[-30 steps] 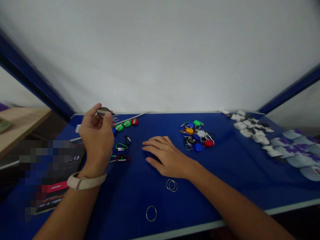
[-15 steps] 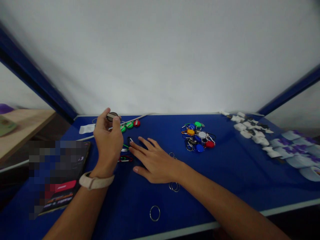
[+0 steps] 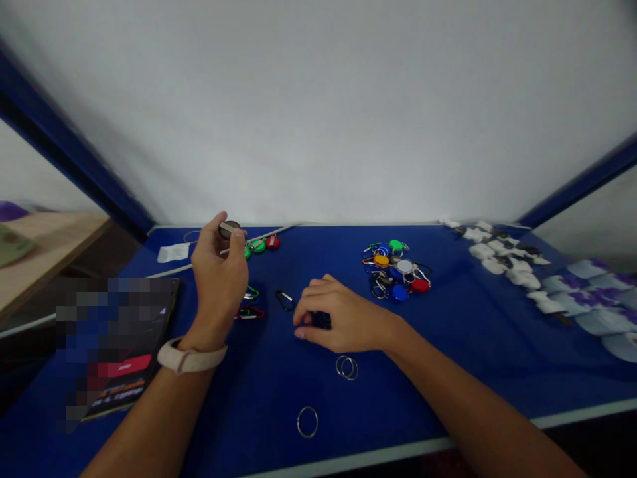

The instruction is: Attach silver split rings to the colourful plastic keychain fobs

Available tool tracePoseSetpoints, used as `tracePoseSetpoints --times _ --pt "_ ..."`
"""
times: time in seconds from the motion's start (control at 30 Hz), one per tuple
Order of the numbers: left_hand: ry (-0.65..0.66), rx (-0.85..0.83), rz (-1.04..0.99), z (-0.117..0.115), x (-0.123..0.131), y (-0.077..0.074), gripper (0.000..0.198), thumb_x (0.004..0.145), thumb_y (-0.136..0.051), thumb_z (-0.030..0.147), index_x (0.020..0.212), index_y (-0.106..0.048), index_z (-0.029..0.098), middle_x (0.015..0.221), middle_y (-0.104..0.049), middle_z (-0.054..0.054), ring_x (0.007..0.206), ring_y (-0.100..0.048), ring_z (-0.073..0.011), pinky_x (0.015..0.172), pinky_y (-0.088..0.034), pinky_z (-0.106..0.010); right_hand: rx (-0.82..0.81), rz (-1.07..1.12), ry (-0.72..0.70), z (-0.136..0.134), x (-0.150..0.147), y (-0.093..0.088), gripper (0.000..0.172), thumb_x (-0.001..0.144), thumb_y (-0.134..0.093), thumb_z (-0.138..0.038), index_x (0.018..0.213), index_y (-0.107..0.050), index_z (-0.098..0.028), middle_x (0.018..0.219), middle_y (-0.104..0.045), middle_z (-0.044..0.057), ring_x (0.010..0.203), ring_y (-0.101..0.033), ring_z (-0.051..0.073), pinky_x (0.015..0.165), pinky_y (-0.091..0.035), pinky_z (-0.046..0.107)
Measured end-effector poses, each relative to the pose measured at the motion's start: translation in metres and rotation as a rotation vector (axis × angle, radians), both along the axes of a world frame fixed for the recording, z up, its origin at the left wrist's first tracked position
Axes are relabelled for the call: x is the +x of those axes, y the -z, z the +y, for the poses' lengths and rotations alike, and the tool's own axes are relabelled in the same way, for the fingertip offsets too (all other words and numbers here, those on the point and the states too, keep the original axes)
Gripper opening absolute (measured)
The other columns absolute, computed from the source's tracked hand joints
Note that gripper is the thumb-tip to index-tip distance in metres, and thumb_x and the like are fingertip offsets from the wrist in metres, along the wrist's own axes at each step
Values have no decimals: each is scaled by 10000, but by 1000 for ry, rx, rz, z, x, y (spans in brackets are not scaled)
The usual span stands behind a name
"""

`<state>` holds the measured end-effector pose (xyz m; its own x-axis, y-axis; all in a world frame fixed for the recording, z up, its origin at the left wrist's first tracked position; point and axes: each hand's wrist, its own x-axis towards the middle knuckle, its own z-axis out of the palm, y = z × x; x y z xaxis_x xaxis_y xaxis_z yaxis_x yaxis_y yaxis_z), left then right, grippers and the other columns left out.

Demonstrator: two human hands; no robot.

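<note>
Standing by the blue desk (image 3: 398,398), I can see the person's left hand (image 3: 219,275) raised above it, a pale wristband (image 3: 192,356) on that wrist, pinching a dark round disc (image 3: 229,230) between thumb and fingertips. The disc is held up in the air near the far edge of the desk, just in front of a row of green and red key tags (image 3: 263,244). The right hand (image 3: 343,315) is low on the desk, its fingers narrowed and curled around a small dark object (image 3: 321,320), mostly hidden. Just left of it lies a black carabiner (image 3: 284,300). Two overlapping steel key rings (image 3: 347,367) sit near the right wrist, a single ring (image 3: 307,422) lies nearer the front edge, and a heap of colourful key tags (image 3: 395,271) sits beyond the right hand.
</note>
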<state>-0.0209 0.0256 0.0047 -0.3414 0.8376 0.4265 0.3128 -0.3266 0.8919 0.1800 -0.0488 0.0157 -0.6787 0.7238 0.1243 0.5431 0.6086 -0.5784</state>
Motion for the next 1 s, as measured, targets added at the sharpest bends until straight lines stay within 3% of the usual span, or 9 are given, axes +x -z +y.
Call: tracePoseSetpoints --times 0.17,0.27,0.37,0.43,0.57,0.73,0.87,1.0 --pt "78 -44 103 -2 3 0 439 896 -607 288 1311 -599 146 994 -693 -81 870 -648 -182 793 -519 -310 -144 -98 -258 -11 -6 -3 185 794 -785 -355 892 -706 -220 749 -645 -34 836 -573 158 915 -352 361" --pt "121 -83 200 -4 5 -2 429 894 -592 263 1301 -598 127 964 -692 -78 838 -649 -182 793 -524 -318 -150 -119 -305 -16 -12 -3 167 792 -782 -340 869 -704 -215 722 -622 -39 813 -569 154 891 -360 354" --pt "194 -125 219 -5 7 -1 435 897 -572 242 1317 -570 129 928 -690 -73 820 -674 -191 803 -538 -345 -142 -93 -227 -11 -6 -5 88 825 -742 -263 808 -685 -197 687 -598 -52 764 -570 129 894 -356 342" --pt "287 -167 167 -6 8 1 466 900 -555 241 1351 -527 129 892 -684 -67 760 -686 -188 752 -555 -346 -123 -84 -103 -1 8 -6 58 834 -706 -192 787 -674 -184 658 -578 -60 693 -555 107 868 -364 330" --pt "468 -221 144 -7 12 6 482 889 -562 256 1351 -493 138 883 -657 -57 627 -651 -152 622 -550 -313 -189 -99 153 20 45 -5 38 837 -680 -202 866 -686 -177 595 -530 -68 523 -469 81 611 -363 251" --pt "671 -267 180 -13 15 8 412 869 -614 288 1241 -487 163 962 -630 -58 638 -611 -124 554 -514 -262 -304 -100 199 29 70 -1 160 774 -742 -267 884 -684 -165 627 -556 -50 530 -502 89 513 -351 226" --pt "736 -296 236 -15 15 8 322 870 -622 284 1162 -544 171 958 -642 -59 675 -614 -133 592 -527 -275 -300 -102 175 28 69 1 113 794 -718 -254 862 -682 -172 625 -568 -45 527 -511 88 504 -355 226" --pt "786 -337 194 -17 16 6 355 865 -629 291 1190 -562 164 980 -657 -75 735 -644 -163 626 -547 -305 -301 -119 169 27 67 2 72 812 -693 -218 868 -684 -173 634 -587 -40 535 -525 89 504 -367 226"
